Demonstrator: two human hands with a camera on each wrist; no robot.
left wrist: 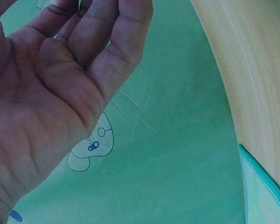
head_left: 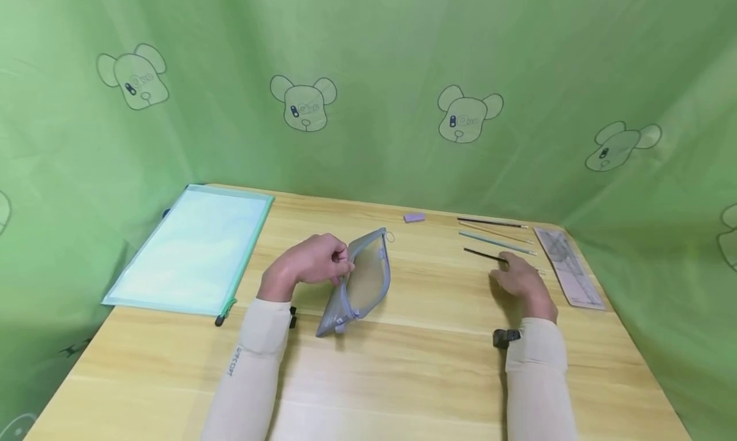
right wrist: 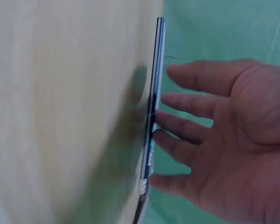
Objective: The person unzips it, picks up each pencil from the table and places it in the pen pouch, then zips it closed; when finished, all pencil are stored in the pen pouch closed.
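My left hand (head_left: 313, 260) pinches the rim of a grey zippered pencil pouch (head_left: 328, 316), which stands tilted with its mouth open toward the right. In the left wrist view the fingertips run out of the top of the picture. Over on the right, my right hand (head_left: 521, 282) reaches down at a dark pencil (head_left: 480, 254) lying on the table. The right wrist view shows the fingers spread and nearly straight, their tips at the pencil (right wrist: 155, 84); whether they touch it I cannot tell.
Beyond that hand lie a black pencil (head_left: 489, 222), a yellow pencil (head_left: 492, 230) and a teal pencil (head_left: 498, 243). A flat packet (head_left: 567, 268) sits at the right edge, a purple eraser (head_left: 414, 217) at the back. A teal-edged zip folder (head_left: 190, 249) lies left. Green curtain (head_left: 380, 153) surrounds the table.
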